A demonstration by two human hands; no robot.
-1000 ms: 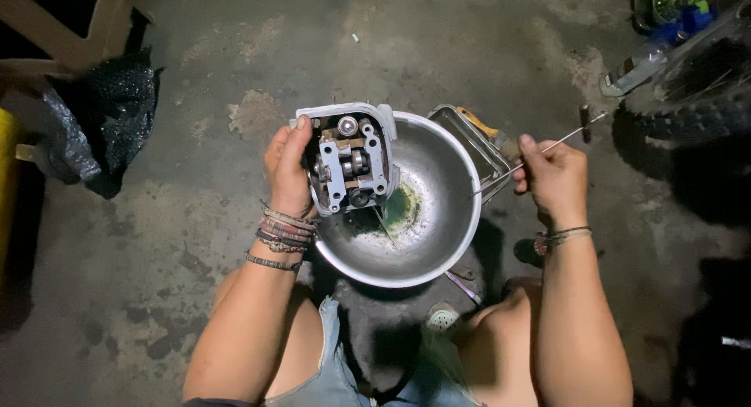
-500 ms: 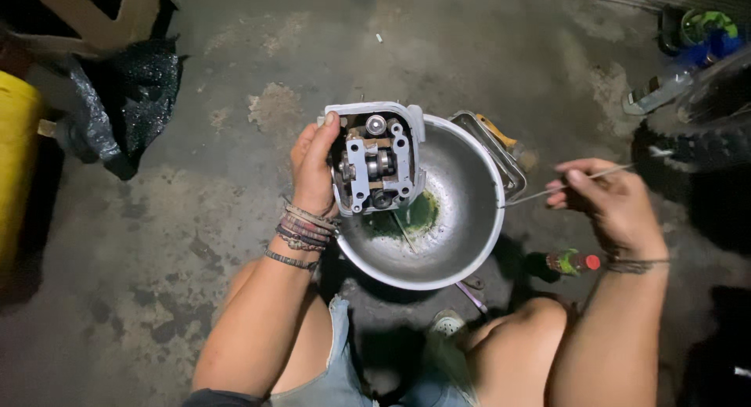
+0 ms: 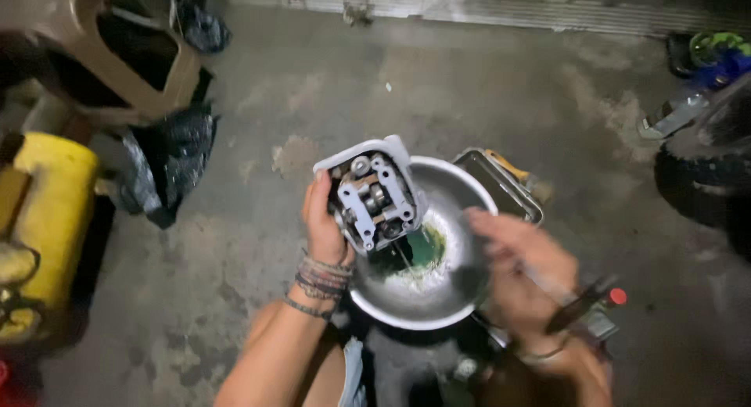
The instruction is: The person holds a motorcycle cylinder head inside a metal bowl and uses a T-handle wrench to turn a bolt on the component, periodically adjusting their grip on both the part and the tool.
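One engine part, grey metal with its rocker assembly facing you: your left hand grips its left edge, fingers wrapped behind, thumb in front. It hangs over the near-left rim of the steel bowl, long axis running upper left to lower right. Green liquid pools in the bowl's bottom. Your right hand is blurred over the bowl's right side; finger state cannot be told. Metal tray just behind the bowl; yellow container far left.
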